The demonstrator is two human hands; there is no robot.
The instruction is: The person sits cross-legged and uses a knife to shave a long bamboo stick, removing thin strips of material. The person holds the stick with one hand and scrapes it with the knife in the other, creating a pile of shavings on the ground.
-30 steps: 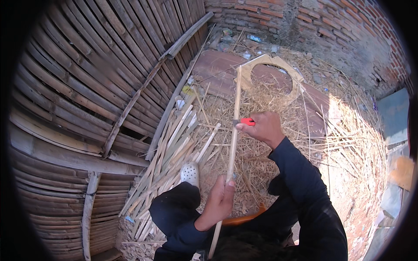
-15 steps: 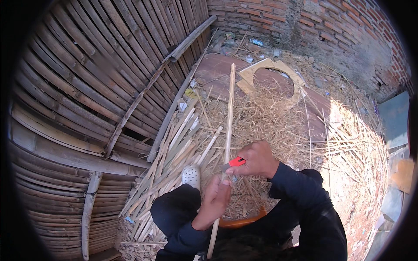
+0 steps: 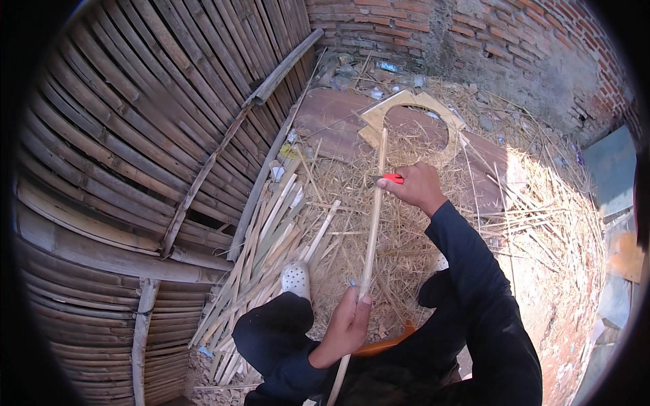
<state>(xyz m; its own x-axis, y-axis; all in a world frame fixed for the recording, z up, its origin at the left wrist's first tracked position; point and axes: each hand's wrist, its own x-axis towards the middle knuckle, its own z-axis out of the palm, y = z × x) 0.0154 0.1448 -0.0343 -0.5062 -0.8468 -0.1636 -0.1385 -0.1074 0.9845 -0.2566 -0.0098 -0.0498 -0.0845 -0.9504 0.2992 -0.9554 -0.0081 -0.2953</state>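
Note:
A long pale bamboo strip runs from near my lap up toward the far side. My left hand is closed around its lower part, thumb on top. Farther along the strip, my right hand grips a red-handled utility knife. Its blade lies against the strip, short of the far end. The strip's near end runs out of view at the bottom.
Cut bamboo strips lie in a pile on the left by my white perforated clog. Shavings cover the ground. A wooden board with a round opening lies ahead. A bamboo slat wall stands left, a brick wall at the back.
My right hand and the knife have moved away from me along the strip, apart from my left hand. The left hand and the strip have come slightly nearer my body.

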